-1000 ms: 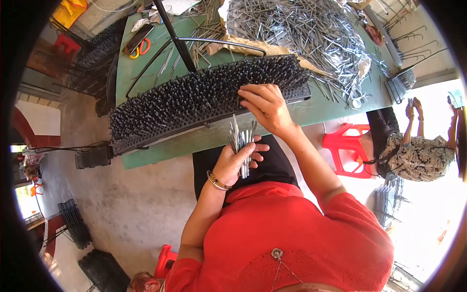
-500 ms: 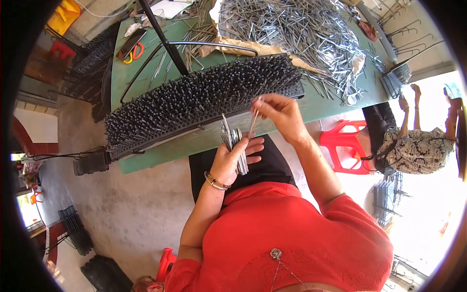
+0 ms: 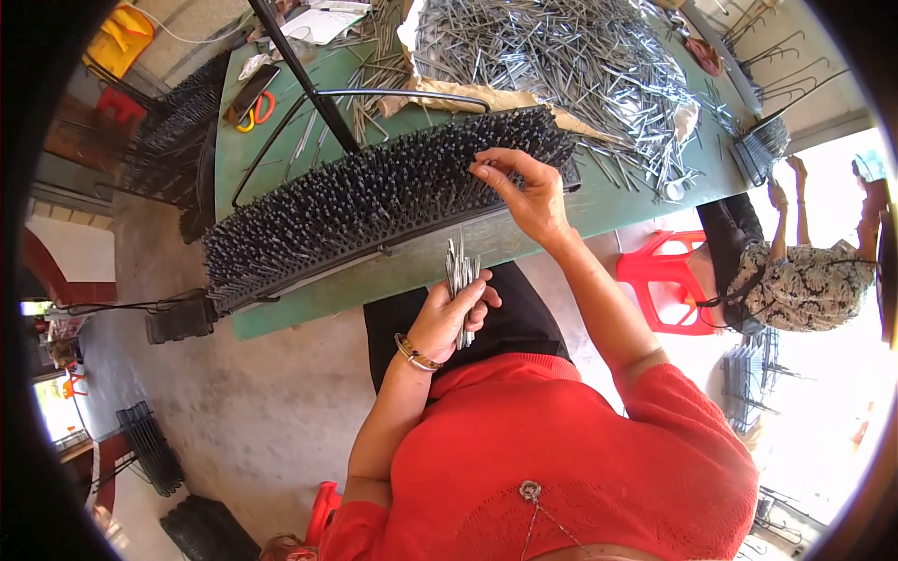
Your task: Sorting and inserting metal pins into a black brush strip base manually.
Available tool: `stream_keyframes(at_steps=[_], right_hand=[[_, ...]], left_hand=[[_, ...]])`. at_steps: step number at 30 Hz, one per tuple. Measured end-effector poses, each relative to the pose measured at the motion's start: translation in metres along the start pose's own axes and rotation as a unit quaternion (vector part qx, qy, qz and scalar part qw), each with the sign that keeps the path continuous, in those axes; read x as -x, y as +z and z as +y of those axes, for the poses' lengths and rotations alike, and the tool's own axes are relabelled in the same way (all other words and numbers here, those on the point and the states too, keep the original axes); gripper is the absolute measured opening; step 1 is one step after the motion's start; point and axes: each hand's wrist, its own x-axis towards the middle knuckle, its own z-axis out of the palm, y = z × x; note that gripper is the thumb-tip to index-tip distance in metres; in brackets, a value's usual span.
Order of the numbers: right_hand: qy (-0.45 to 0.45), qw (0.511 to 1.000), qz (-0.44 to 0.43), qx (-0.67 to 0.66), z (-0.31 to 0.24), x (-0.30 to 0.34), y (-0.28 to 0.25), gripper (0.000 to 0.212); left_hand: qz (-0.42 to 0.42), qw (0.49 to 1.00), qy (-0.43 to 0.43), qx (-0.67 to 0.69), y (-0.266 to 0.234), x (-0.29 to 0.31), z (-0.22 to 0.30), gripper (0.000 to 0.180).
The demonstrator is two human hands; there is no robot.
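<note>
Left hand (image 3: 443, 320) grips rods (image 3: 462, 271); right hand (image 3: 535, 198) — grasp I cannot tell; mid-frame rack (image 3: 365, 210) seems mostly full, upper-right pile (image 3: 561, 65) unplaced.

No lettering, label, number or sign can be read on anything in view.

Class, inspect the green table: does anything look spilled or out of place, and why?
Yes: loose metal rods lie scattered on the green table, left of the ragged brown paper. They look strayed, since the main heap sits on that paper.
</note>
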Motion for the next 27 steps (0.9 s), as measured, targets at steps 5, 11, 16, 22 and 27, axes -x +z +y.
stream_keyframes(at_steps=[5,11,16,22,27], right_hand=[[-0.110,0.987,-0.002,0.120,-0.004,0.006,0.006,0.025],[-0.258,0.941,0.001,0.219,-0.014,0.010,0.005,0.031],[0.001,0.993,-0.104,0.054,-0.042,0.033,-0.006,0.021],[0.322,0.893,-0.204,-0.240,-0.037,0.043,-0.010,0.017],[0.194,0.965,-0.094,-0.152,-0.037,0.035,-0.026,0.019]], left_hand=[[0.005,1.000,0.023,-0.010,0.003,0.002,0.001,0.026],[-0.014,1.000,0.022,-0.009,0.004,0.005,0.009,0.026],[-0.030,0.998,0.044,-0.023,0.010,0.006,0.013,0.025],[-0.065,0.991,0.028,-0.111,0.020,0.003,0.016,0.025],[-0.057,0.994,-0.015,-0.090,0.014,-0.004,0.010,0.021]])
